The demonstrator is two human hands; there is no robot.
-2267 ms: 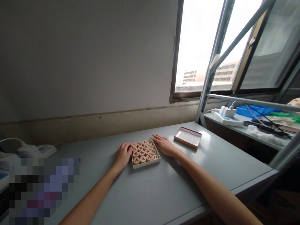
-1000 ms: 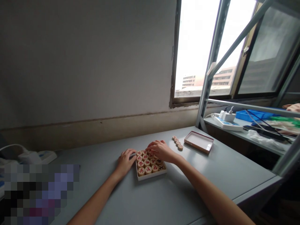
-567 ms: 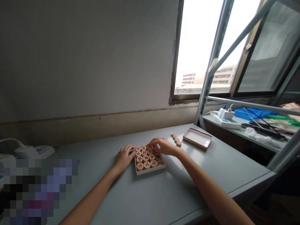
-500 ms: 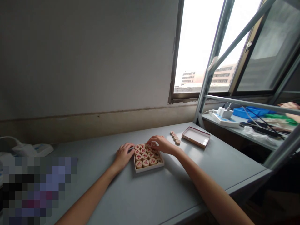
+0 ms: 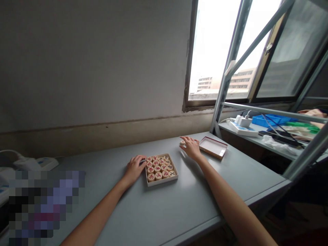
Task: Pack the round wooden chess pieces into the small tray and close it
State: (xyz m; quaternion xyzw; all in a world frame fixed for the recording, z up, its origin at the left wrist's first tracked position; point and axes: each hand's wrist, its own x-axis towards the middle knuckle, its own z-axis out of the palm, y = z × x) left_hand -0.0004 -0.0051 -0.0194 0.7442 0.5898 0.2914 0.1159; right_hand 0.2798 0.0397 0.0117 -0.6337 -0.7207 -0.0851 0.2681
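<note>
A shallow white box (image 5: 162, 183) stands on the grey desk with Chinese chess pieces (image 5: 157, 168) in rows, some marked in red, others in black. My left hand (image 5: 135, 168) rests at the box's left edge, its fingertips against the side and thumb apart from the fingers. Farther back and to the right, my right hand (image 5: 191, 146) is open, fingers spread over loose chess pieces. One loose piece (image 5: 182, 142) shows between thumb and fingers; the palm hides the others. Just right of this hand lies the box lid (image 5: 213, 147), its pale inside facing up.
The grey desk (image 5: 123, 218) meets the wall at the back. A metal bed frame post (image 5: 217, 112) rises at its right rear corner. Beyond it, another desktop holds a power strip (image 5: 243, 129) and a blue tray (image 5: 269, 119). Chargers (image 5: 46, 163) sit at the left.
My right hand has left the box and moved back and right to the loose pieces, fingers spreading. Pieces it covered in the box now show. My left hand stays at the box.
</note>
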